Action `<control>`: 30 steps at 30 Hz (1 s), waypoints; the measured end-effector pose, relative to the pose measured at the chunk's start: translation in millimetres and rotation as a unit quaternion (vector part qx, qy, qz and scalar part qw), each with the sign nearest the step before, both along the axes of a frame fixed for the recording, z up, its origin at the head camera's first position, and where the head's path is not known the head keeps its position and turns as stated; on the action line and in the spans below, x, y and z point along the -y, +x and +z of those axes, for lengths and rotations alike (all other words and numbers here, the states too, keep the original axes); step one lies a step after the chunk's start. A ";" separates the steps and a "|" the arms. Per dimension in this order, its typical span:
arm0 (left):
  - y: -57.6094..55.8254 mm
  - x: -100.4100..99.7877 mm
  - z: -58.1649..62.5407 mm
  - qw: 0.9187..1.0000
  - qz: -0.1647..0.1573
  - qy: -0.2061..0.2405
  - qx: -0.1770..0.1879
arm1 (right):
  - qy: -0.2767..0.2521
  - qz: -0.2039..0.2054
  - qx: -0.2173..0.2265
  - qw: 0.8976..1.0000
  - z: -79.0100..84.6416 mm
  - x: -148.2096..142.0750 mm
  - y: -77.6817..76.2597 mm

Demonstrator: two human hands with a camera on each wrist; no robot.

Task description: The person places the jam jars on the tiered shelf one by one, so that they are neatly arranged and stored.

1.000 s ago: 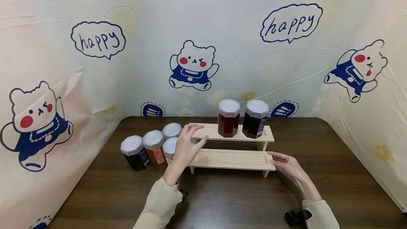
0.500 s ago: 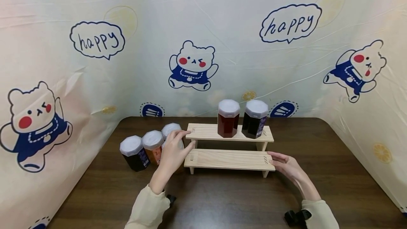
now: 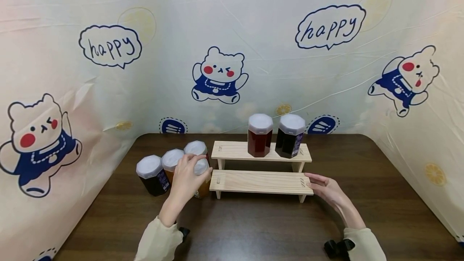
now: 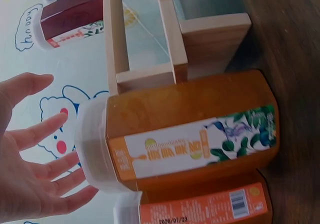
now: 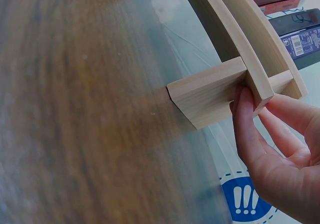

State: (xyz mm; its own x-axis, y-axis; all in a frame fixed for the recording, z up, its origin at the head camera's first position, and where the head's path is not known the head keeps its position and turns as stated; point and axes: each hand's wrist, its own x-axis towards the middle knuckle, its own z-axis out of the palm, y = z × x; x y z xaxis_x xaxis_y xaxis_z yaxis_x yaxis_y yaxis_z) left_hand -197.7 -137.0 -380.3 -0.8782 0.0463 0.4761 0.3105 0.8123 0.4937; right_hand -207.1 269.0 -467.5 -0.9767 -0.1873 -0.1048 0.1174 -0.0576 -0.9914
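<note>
- Your left hand [image 3: 185,175] is spread, its fingers and thumb apart over the white lid [image 4: 95,144] of an eight-sided jar of amber contents [image 4: 190,134]; it grips nothing, and you cannot tell whether a fingertip touches the lid.
- That amber jar stands upright on the dark brown wooden table [image 3: 246,228], just beside the left end of the two-tier stand of pale wood [image 3: 261,181].
- Your right hand [image 3: 328,191] pinches the right end of the stand's lower board between thumb and fingers, closed firmly enough to leave no gap that shows.
- Three more white-lidded jars cluster by your left hand: one with an orange label [image 4: 200,211] next to the amber one, a black one with a purple label [image 3: 155,180] at the far left, and one behind [image 3: 195,147], mostly hidden.
- On the upper board, two white-lidded jars stand upright side by side, apart: a dark red jar [image 3: 259,140] to the left, a black jar [image 3: 288,142] to the right.
</note>
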 end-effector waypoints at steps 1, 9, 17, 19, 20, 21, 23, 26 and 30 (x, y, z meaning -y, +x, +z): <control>0.4 1.2 -0.4 1.000 0.001 -0.003 0.003 | 0.000 -0.001 -0.001 1.000 0.1 0.1 0.0; 2.0 8.7 -4.3 0.999 0.005 -0.018 0.026 | 0.009 -0.004 0.004 1.000 0.5 -0.1 -0.1; -0.5 14.4 -11.8 0.999 0.010 -0.020 0.040 | -0.010 0.000 -0.001 1.000 -1.9 -0.8 -1.1; -1.3 15.0 -13.7 0.999 0.005 -0.012 0.041 | -0.015 -0.002 0.001 1.000 -2.4 -1.1 -1.4; -1.8 15.4 -14.8 0.999 0.002 -0.008 0.042 | -0.016 0.000 0.001 1.000 -2.4 -1.3 -1.4; -2.2 15.8 -16.0 0.999 -0.001 -0.003 0.043 | -0.017 0.001 0.001 1.000 -2.4 -1.4 -1.4; -2.9 16.5 -18.5 0.999 -0.006 0.002 0.044 | -0.016 0.000 0.005 1.000 -2.0 -1.1 -1.2; -3.8 17.9 -22.9 0.999 -0.007 0.007 0.048 | -0.006 0.003 0.006 1.000 -1.0 -0.6 -0.5; -4.3 18.4 -28.4 0.999 -0.004 0.013 0.050 | 0.000 0.001 0.008 1.000 0.3 -0.1 0.2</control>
